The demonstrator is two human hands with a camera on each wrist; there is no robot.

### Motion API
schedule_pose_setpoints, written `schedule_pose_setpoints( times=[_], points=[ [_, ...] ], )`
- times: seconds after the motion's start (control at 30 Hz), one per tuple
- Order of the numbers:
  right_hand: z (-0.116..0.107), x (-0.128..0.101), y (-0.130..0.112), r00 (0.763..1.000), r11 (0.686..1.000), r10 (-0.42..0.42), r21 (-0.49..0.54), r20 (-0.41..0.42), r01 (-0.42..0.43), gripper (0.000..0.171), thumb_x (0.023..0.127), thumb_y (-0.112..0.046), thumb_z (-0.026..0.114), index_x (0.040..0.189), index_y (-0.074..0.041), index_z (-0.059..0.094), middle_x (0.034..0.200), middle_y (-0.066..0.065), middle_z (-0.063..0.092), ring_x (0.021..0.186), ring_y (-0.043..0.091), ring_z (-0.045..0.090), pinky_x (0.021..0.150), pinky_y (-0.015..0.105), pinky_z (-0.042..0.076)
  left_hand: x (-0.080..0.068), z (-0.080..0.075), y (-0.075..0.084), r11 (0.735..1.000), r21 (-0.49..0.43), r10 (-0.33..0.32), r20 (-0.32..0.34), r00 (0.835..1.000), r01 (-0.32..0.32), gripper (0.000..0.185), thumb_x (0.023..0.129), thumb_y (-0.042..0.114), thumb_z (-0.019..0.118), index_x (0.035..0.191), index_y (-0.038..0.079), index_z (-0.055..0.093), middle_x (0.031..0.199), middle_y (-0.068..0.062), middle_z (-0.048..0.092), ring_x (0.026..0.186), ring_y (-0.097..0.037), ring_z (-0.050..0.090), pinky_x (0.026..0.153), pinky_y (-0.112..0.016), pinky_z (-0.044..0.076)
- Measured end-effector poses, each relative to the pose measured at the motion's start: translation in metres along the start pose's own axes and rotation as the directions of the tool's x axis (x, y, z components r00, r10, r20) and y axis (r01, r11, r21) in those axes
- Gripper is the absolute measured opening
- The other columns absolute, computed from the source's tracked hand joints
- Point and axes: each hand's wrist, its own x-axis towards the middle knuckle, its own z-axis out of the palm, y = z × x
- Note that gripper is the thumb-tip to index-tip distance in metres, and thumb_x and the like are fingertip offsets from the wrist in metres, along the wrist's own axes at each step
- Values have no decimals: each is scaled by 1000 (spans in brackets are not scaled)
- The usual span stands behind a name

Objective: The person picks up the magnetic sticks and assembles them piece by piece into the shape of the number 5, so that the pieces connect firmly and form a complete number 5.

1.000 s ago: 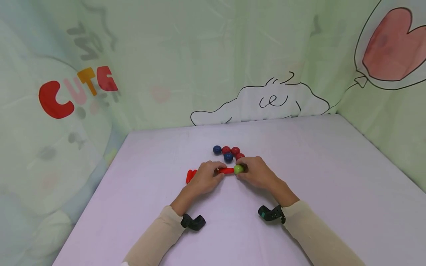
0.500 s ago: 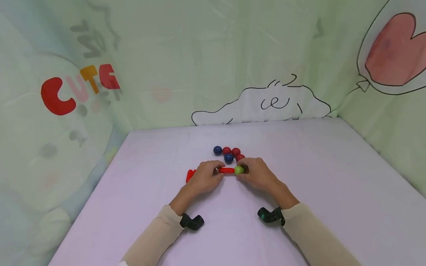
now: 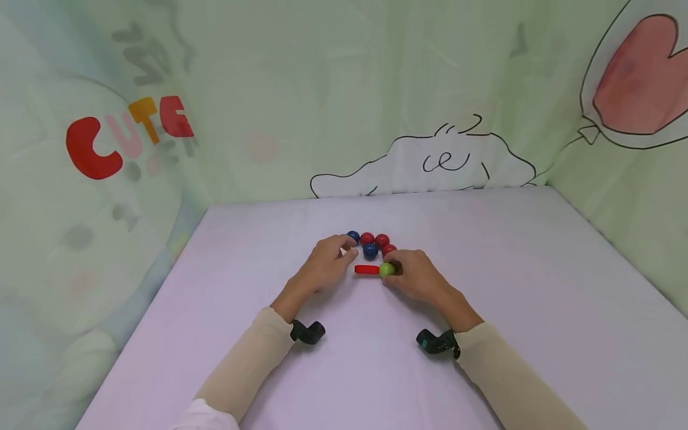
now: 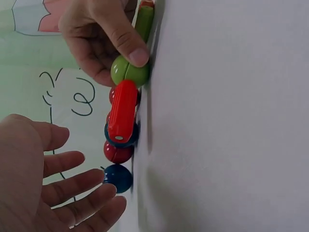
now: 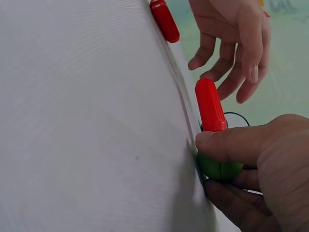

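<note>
Work surface: a pale lilac table, walled on three sides by a light green printed sheet carrying a "CUTE" legend, a line-drawn animal and a heart balloon.

A red stick lies flat near the table's centre. Its long axis runs left to right across the head view. Its right end meets a green ball; its left end is free and points toward the left hand.

The right hand pinches the green ball between thumb and curled fingers, holding it against the table. The left hand is clear of the stick, fingers spread and relaxed, holding nothing.

Just beyond the stick sits a cluster of balls: a blue ball nearest the left fingertips, a second blue ball, and red balls beside them. The left wrist view shows the stick in front of this cluster; whether they touch cannot be told.

The right wrist view shows a second red stick, cut off at the frame's top edge. In the head view it is hidden behind the left hand. The ball count is uncertain, the right hand covering part of the cluster.
</note>
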Motion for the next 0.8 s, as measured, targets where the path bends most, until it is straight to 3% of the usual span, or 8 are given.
schedule_pose_setpoints(
  times=[0.2, 0.47, 0.8],
  points=[
    [-1, -1, -1, 1000, 1000, 2, -6, 9, -2, 33, 78, -20, 78, 107, -11, 65, 87, 1, 59, 83, 20, 53, 75, 33, 49, 21, -9, -1, 995, 95, -31, 0, 1000, 31, 36, 95, 35, 53, 126, 16, 54, 122, -4, 54, 101, -17, 52, 87, -37, 49],
    [0, -2, -1, 1000, 1000, -8, -12, 19, 8, 34, 78, -20, 78, 107, -11, 64, 88, 1, 60, 84, 19, 52, 76, 33, 49, 40, -9, -3, 982, 186, -41, 31, 999, 34, 43, 95, 35, 52, 136, 23, 47, 139, -2, 43, 128, -21, 40, 102, -46, 38],
    [-2, -2, 1, 1000, 1000, -15, -7, 11, 15, 32, 77, -20, 78, 105, -11, 64, 87, 1, 60, 83, 19, 53, 75, 33, 49, 56, -4, -5, 982, 190, -18, 177, 984, -16, 50, 96, 28, 50, 144, 24, 39, 147, -1, 37, 136, -22, 31, 108, -46, 29]
  ],
)
